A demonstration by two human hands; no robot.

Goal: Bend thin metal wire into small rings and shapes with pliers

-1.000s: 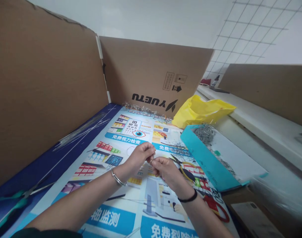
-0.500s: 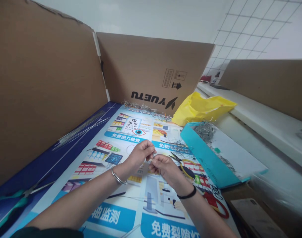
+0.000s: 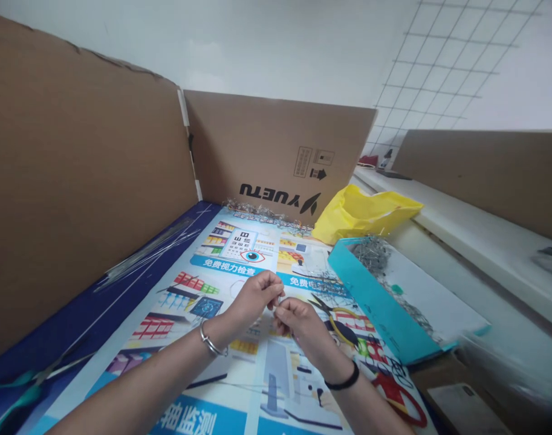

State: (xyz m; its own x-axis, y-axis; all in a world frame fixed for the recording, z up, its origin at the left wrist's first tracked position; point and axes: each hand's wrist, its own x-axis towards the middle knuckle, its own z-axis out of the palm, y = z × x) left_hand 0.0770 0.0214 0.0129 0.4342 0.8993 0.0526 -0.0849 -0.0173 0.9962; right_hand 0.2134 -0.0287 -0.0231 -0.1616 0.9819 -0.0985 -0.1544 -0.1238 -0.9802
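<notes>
My left hand (image 3: 259,297), with a silver bangle at the wrist, is closed in a pinch over the middle of the printed poster sheet (image 3: 239,377). Its fingertips meet those of my right hand (image 3: 298,320), which wears a black band and is pinched too. Between them shows the tip of a thin, silvery piece of wire (image 3: 280,298); most of it is covered by the fingers. Just right of my right hand lie yellow-and-black pliers (image 3: 337,317). Small bent wire pieces (image 3: 323,279) are scattered beyond it.
A turquoise box lid (image 3: 366,302) holds a heap of wire pieces (image 3: 370,257). Behind it sits a yellow bag (image 3: 361,211). Red-handled scissors (image 3: 405,402) lie at right, green-handled cutters (image 3: 31,386) at left, near long straight wires (image 3: 144,254). Cardboard panels (image 3: 257,145) wall the back and left.
The whole view has tilted, so the scene sits somewhat lower in the picture. Both hands keep their pinch together, with only slight finger movement.
</notes>
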